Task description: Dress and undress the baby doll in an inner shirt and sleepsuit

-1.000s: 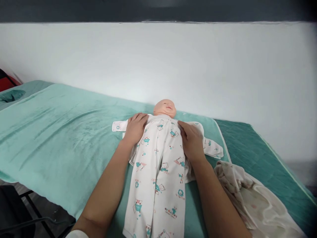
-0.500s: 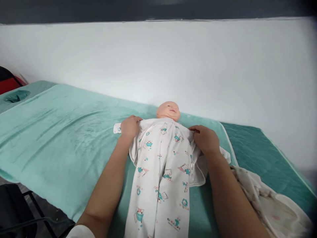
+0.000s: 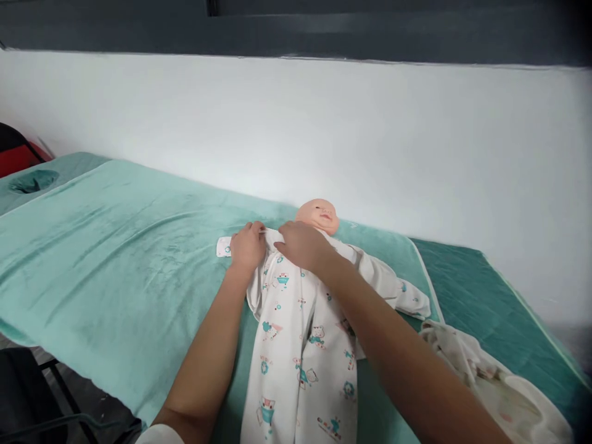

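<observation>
A baby doll (image 3: pixel 318 214) lies on its back, its head towards the wall. Over its body spreads a white baby garment (image 3: pixel 300 345) printed with small teal and pink figures, with a seam or gap down its middle. My left hand (image 3: pixel 248 248) is closed on the garment's upper edge at the doll's shoulder, on the left. Just right of it, below the doll's chin, my right hand (image 3: pixel 303 242) pinches the same edge; its fingertips are partly hidden. A printed sleeve (image 3: pixel 411 299) reaches out to the right, and a cuff (image 3: pixel 223 246) shows beyond my left hand.
A light green blanket (image 3: pixel 115 246) covers the bed, with darker green cover (image 3: pixel 453 271) at the right. A crumpled pale cloth (image 3: pixel 499 382) lies near the right edge. A white wall (image 3: pixel 296 129) stands behind. Dark furniture (image 3: pixel 28 394) is at lower left.
My right hand has moved left from the doll's right-side shoulder to beside my left hand. The right sleeve now shows stretched out. My left hand stays at the left shoulder.
</observation>
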Motion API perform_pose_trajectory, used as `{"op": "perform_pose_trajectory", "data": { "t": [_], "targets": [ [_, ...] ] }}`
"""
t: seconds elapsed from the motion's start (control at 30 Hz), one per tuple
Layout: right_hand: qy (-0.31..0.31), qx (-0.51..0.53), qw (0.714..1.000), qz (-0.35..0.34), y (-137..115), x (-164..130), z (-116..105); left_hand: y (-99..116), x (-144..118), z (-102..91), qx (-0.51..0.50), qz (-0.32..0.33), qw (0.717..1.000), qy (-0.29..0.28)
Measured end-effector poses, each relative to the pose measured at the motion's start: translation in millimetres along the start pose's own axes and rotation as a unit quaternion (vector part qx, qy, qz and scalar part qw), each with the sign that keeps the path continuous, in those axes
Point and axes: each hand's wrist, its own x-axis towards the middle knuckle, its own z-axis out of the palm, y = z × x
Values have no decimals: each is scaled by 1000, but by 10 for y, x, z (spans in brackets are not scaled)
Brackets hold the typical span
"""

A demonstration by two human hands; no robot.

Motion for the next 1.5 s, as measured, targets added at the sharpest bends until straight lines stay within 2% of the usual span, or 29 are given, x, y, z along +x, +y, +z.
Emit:
{"op": "perform_pose_trajectory", "data": {
  "t": [0.1,0.23,0.47,0.67,0.83,1.03,1.2,1.37,1.43,1.5],
  "targets": [
    [-59,-39,997,-8,-104,276,49,-14,3,-6,-10,-5,1000,-4],
    [-91,-36,995,-26,-123,409,83,-32,2,-6,-35,-23,999,2],
    [-96,-43,993,-59,-13,318,-66,-93,-19,-31,-60,-9,998,13],
    [-127,-85,988,-10,107,176,-346,-171,-53,-78,-115,15,993,35],
    [-97,-94,990,33,198,44,-510,-244,-142,-65,-136,15,991,13],
    [-68,-61,995,26,271,-50,-573,-311,-224,-75,-96,21,995,-5],
    [-70,-55,996,5,165,4,-417,-264,-181,-49,13,30,999,-12],
    [-61,-47,997,-6,33,59,-249,-182,-189,-9,70,99,993,11],
    [-28,4,1000,0,85,-52,-230,-156,-192,3,66,128,989,19],
    [40,80,996,12,208,-271,-197,-139,-184,14,63,142,988,15]
  ]
}}
